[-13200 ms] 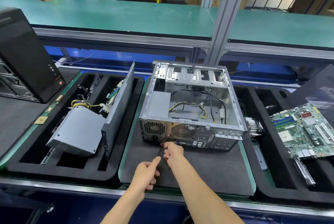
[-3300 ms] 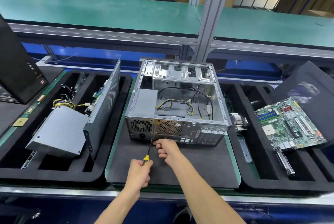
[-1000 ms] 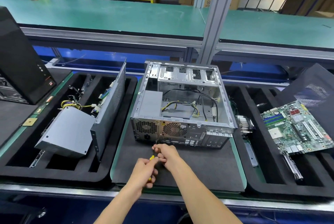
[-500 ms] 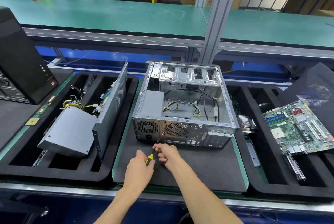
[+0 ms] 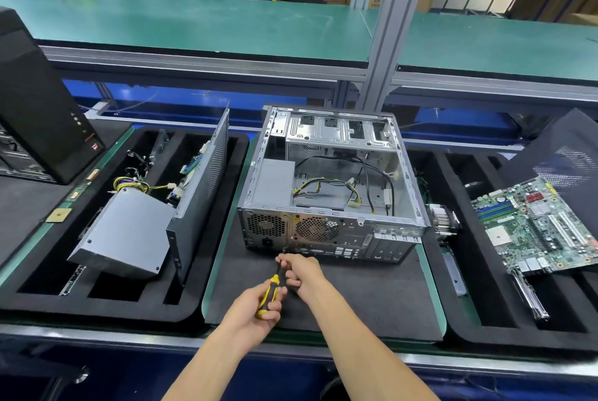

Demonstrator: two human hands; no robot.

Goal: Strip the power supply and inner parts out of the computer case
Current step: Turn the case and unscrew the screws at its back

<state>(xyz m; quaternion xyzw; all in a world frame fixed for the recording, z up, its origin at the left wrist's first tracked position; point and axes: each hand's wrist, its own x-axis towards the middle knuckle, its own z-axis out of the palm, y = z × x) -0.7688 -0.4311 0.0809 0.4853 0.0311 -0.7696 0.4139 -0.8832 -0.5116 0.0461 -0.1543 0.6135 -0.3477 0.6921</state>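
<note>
On the dark mat in front of me, the open computer case [image 5: 330,187] is lying on its side, power supply [image 5: 275,182] sitting in its left rear corner. I am gripping the yellow-and-black screwdriver [image 5: 270,293] in my left hand [image 5: 255,308], while my right hand [image 5: 301,271] is pinching its shaft near the case's rear panel (tip contact unclear). Flanking foam trays are crowding both sides: a removed supply unit [image 5: 123,234] left, a motherboard [image 5: 537,225] right.

A black tower [image 5: 38,102] stood at far left, a green motherboard [image 5: 537,225] lay in the right foam tray [image 5: 469,303], and a green-topped shelf [image 5: 200,28] ran behind.
</note>
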